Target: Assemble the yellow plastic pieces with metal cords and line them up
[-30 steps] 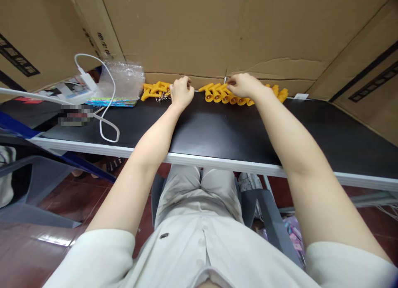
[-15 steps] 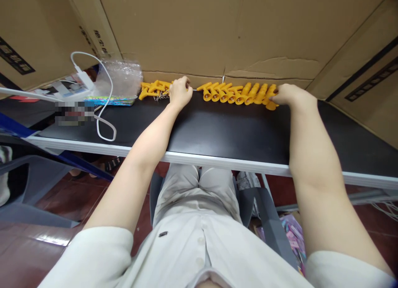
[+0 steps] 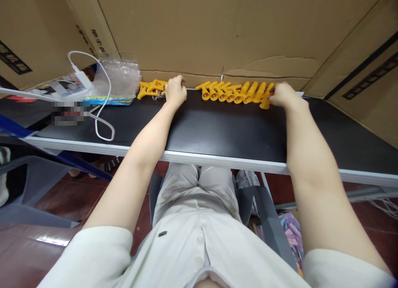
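Note:
Several yellow horn-shaped plastic pieces with flared cup ends lie side by side in a row at the back of the black tabletop. My right hand is at the row's right end, fingers closed on the last yellow piece. Left of the row, my left hand is curled beside a loose pile of yellow pieces with small metal chains. A bit of yellow shows under its right side; its fingertips are mostly hidden.
Cardboard panels stand behind and beside the table. At the left are a clear plastic bag, colourful flat packs, a white cable and a blurred patch. A metal edge runs along the table's front.
Yellow now shows under my left hand, where none was visible before. My right hand and the end piece have shifted slightly left; the view has also shifted a little.

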`<act>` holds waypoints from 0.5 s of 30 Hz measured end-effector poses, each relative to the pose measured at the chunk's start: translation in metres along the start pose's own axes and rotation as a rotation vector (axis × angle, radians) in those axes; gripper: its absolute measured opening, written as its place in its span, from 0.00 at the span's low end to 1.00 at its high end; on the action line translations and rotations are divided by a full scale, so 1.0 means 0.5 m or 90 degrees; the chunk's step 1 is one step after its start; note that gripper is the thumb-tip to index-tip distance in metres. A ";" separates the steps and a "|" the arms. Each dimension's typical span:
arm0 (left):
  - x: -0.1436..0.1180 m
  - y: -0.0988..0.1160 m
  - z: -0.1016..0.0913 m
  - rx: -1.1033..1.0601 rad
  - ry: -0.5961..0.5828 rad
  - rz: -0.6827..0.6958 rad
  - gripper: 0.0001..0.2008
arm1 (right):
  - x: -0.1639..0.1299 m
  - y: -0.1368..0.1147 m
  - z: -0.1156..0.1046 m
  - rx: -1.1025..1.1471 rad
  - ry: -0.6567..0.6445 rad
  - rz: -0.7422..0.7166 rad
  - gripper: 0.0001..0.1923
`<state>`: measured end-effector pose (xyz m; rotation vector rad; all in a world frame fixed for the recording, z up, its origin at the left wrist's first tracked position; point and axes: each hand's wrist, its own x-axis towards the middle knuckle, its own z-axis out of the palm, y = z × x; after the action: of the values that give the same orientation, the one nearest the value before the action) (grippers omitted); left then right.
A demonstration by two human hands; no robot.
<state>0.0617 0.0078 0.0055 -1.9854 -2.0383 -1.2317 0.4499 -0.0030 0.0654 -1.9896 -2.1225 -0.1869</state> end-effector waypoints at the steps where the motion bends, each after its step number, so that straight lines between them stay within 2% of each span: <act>1: -0.002 -0.001 -0.004 0.006 -0.003 -0.006 0.22 | -0.002 -0.007 -0.002 -0.006 -0.026 0.023 0.18; 4: -0.004 -0.006 -0.011 0.022 -0.008 -0.039 0.25 | -0.016 -0.033 -0.012 -0.012 -0.081 0.070 0.21; 9: 0.003 -0.034 0.006 0.039 -0.036 -0.133 0.27 | -0.022 -0.053 -0.012 0.072 -0.096 0.045 0.19; 12: 0.010 -0.056 0.022 0.027 -0.087 -0.170 0.22 | -0.016 -0.067 0.005 0.185 -0.124 0.014 0.20; 15: 0.014 -0.071 0.030 0.002 -0.116 -0.166 0.12 | -0.013 -0.094 0.025 0.275 -0.136 -0.019 0.19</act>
<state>0.0372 0.0265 -0.0190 -1.9437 -2.4497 -1.1197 0.4026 -0.0098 0.0546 -1.7848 -2.0887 0.4615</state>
